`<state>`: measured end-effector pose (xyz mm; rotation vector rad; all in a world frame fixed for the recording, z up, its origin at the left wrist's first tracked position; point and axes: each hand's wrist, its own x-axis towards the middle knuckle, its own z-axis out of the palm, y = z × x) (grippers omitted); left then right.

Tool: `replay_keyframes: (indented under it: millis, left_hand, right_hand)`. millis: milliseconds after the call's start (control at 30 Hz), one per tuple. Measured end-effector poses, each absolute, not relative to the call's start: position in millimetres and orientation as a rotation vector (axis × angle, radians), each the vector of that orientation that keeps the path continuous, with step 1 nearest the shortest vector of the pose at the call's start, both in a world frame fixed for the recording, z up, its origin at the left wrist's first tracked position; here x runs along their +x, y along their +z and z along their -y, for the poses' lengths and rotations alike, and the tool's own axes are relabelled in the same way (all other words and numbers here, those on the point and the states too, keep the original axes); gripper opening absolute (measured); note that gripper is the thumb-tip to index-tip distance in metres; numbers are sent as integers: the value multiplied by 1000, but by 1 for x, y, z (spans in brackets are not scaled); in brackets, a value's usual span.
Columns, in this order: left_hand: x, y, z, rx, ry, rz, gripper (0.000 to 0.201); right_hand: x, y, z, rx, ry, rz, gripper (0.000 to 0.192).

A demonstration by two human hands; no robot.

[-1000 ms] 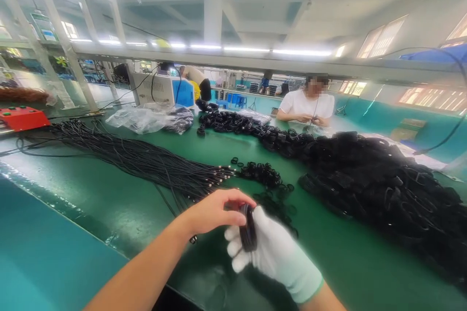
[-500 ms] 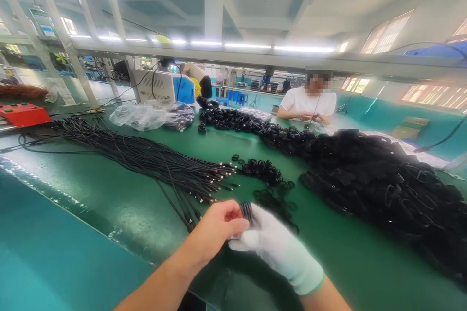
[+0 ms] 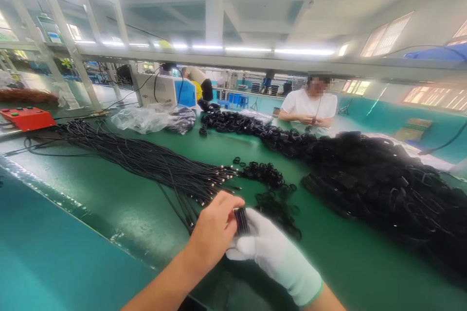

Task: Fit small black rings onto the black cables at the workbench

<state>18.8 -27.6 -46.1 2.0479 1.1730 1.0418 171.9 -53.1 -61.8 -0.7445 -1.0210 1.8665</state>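
Between my two hands is a small coil of black cable (image 3: 241,220), its turns lying side by side. My bare left hand (image 3: 216,223) is closed on the coil's left side, fingers bent over its top. Wearing a white glove, my right hand (image 3: 260,238) grips the same coil from the right, thumb below. Just beyond my hands lie small black rings (image 3: 266,174) in a heap, with a looser dark pile (image 3: 279,211) nearer. A long bundle of straight black cables (image 3: 146,155) with metal plug ends points toward them from the left.
A large mound of coiled black cables (image 3: 372,184) covers the right of the green table (image 3: 91,189). At the back are a clear plastic bag (image 3: 136,119) and a white-and-blue machine (image 3: 164,90). A red control box (image 3: 27,118) sits far left. A person in white (image 3: 308,104) sits across.
My left hand's fingers have shifted up over the coil, and the coil has turned so more of its side shows. The person across has brought their hands closer together.
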Motion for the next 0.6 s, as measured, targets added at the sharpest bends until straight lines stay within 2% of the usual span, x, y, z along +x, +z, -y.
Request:
replay_keyframes:
  millis: [200,333,433,533,600]
  left_hand:
    - [31,-58,20,2044,1220,-1177,35]
    - [32,-34,11,2002,1006,-1193,26]
    - [26,-10,5,1930,941,-1179,25]
    - [14,0,-1,1919,982,-1270,24]
    - [3,-6,-7,1978,933,-1359,27]
  right_hand:
    - [169,-60,55,-642,1889,999,55]
    - [185,-70,52,-485,2041,901,45]
    - [199,-72,51,-322,2132,820,54]
    - [209,-61,51,-400,2042,881,59]
    - [219,-48,48,-718,1770,1068,54]
